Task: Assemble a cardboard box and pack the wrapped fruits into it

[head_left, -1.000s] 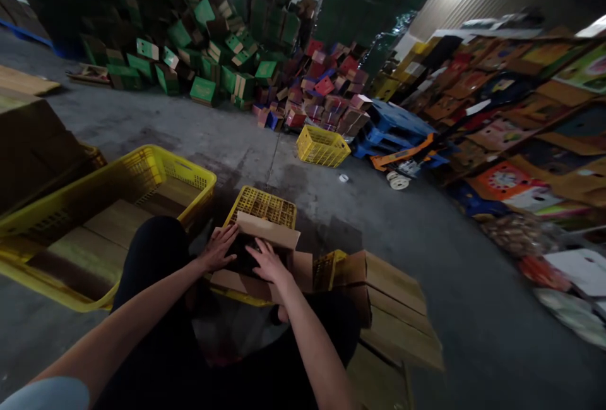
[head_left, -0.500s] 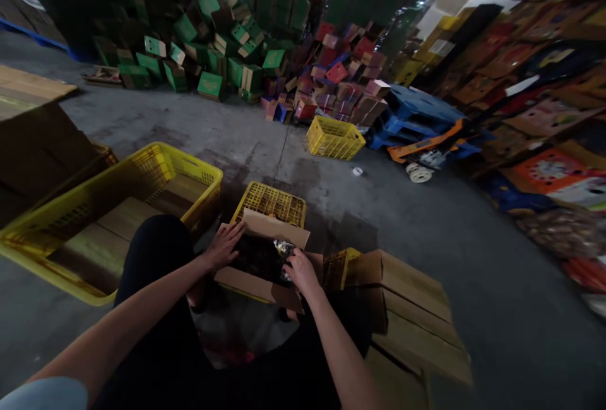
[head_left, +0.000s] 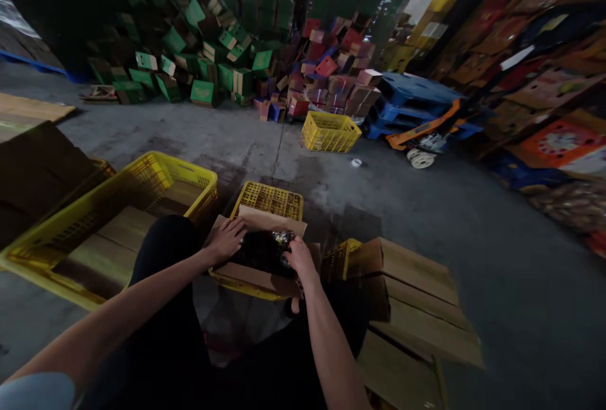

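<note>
An open cardboard box (head_left: 269, 219) with raised flaps rests on a yellow plastic crate (head_left: 284, 200) between my knees. Inside it lies a dark mass, too dim to make out. My left hand (head_left: 226, 241) lies over the box's left side, fingers stretched toward the opening and holding nothing. At the right end, my right hand (head_left: 299, 257) has its fingers closed on shiny, crinkled clear plastic (head_left: 283, 237). Whether that plastic is a bag or a liner, I cannot tell.
A large yellow basket (head_left: 192, 177) with flat cardboard stands at left, folded cartons (head_left: 421, 280) at right. Farther off are another yellow crate (head_left: 331, 133), blue pallets (head_left: 416, 97), an orange pallet jack (head_left: 426, 127) and heaped green boxes (head_left: 203, 91).
My right hand has lifted slightly with its fingers still at the shiny plastic. My left hand has slid a little farther over the box's left edge. The view has shifted slightly.
</note>
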Demonstrator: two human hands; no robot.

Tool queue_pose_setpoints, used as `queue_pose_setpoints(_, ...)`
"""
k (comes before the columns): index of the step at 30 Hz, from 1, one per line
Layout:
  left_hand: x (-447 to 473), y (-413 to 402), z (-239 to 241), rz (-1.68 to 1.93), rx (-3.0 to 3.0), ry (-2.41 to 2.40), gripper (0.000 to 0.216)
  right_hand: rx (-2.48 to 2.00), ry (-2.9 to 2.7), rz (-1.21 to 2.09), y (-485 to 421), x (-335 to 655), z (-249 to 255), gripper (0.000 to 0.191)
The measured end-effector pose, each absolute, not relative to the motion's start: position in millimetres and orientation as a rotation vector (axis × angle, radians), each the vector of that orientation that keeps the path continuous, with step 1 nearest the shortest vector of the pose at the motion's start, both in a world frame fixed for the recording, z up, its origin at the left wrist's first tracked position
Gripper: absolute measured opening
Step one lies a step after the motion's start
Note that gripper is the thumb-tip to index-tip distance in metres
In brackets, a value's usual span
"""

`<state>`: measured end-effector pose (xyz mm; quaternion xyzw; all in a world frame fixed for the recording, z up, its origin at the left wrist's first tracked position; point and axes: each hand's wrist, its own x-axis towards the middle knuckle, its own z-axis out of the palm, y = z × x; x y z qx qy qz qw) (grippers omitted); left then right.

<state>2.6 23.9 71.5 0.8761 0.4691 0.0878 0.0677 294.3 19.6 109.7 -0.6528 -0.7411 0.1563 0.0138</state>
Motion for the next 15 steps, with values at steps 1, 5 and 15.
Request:
queue_pose_setpoints(1,9.9,25.0,73.9,0.269,2.636,1.315,0.042,-2.042,-2.310,0.493,20.5,294.1,109.1,0.014)
queue_pose_setpoints(5,44.4,32.1,69.6,0.188,2.569,0.985,0.029,-2.073,-2.319,0.522,24.4,295.1,105.3,0.014)
queue_pose_setpoints(15,46.8,57.3,77.8,0.184,2.314,1.150,0.029,-2.073,-2.313,0.634,35.9,305.3,114.3,0.013)
